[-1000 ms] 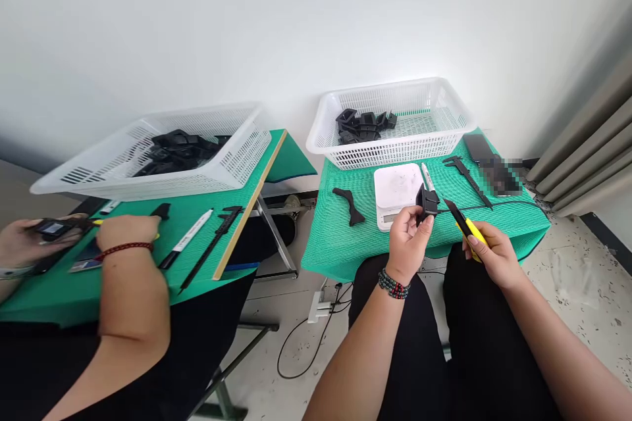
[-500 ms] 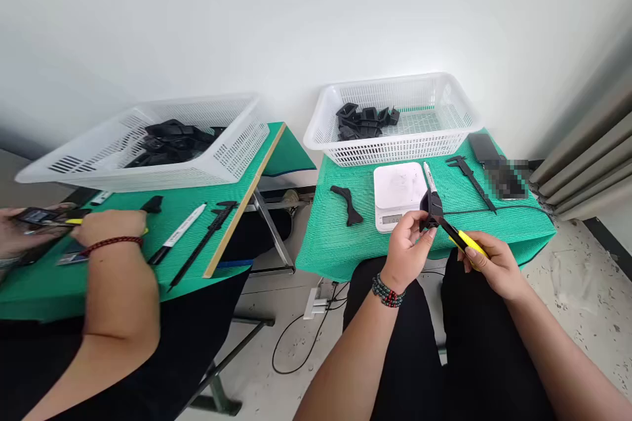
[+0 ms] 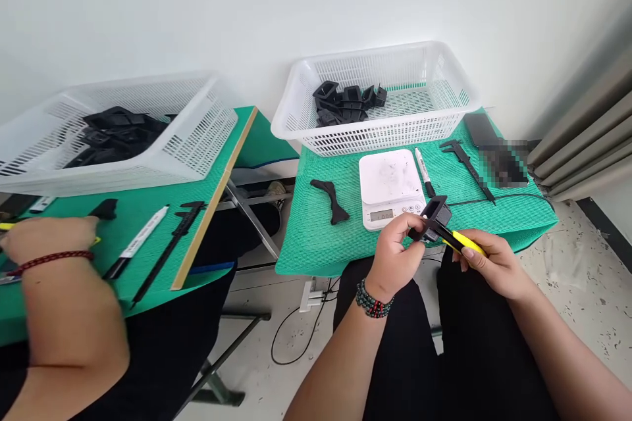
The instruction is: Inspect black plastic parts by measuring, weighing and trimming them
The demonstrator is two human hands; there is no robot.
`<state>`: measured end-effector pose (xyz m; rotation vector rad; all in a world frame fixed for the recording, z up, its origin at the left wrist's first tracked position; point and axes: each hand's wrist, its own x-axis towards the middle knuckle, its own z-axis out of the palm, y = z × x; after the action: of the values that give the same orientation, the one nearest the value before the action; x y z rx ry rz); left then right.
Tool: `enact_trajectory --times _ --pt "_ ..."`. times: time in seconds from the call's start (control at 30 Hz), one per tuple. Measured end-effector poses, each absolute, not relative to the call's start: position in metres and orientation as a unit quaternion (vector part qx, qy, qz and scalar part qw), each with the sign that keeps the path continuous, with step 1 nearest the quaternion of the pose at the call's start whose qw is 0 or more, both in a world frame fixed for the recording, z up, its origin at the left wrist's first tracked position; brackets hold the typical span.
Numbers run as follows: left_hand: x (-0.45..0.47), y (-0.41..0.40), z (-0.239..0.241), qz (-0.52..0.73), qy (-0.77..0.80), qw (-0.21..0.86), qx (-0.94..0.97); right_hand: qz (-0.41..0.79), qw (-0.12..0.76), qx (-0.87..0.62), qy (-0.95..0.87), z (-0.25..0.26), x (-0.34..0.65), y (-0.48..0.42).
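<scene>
Between the fingers and thumb of my left hand (image 3: 397,253) is a black hollow plastic part (image 3: 435,212), its open rim tilted up. My right hand (image 3: 488,262) is closed round a yellow and black utility knife (image 3: 467,242), whose front end meets the part. Just beyond my left hand lies a white digital scale (image 3: 388,177) with bare pan and lit display. A marker (image 3: 424,172) lies beside the scale, and a black caliper (image 3: 468,168) is farther right. On the scale's left rests a curved black piece (image 3: 332,201).
A white plastic basket (image 3: 380,135) with several black parts stands at the back of the green-covered table (image 3: 311,247). At a second table on the left, a co-worker's arm (image 3: 74,302) reaches past another basket (image 3: 192,145), a marker (image 3: 138,240) and a caliper (image 3: 170,250). A cable (image 3: 311,335) lies on the floor.
The view has shifted a little, so the tables sit farther left. In my left hand the black part has turned, showing more of its open rim. The knife stays against it.
</scene>
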<state>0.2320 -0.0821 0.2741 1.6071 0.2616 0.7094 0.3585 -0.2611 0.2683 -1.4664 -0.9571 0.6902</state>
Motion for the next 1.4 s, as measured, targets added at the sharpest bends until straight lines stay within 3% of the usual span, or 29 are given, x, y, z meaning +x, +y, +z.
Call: enact_trajectory --times 1.4 --pt "0.2314 -0.0754 0.2727 0.376 0.129 0.593 0.700 0.301 0.499 -0.680 -0.445 0.2751 0.3599 -0.2547"
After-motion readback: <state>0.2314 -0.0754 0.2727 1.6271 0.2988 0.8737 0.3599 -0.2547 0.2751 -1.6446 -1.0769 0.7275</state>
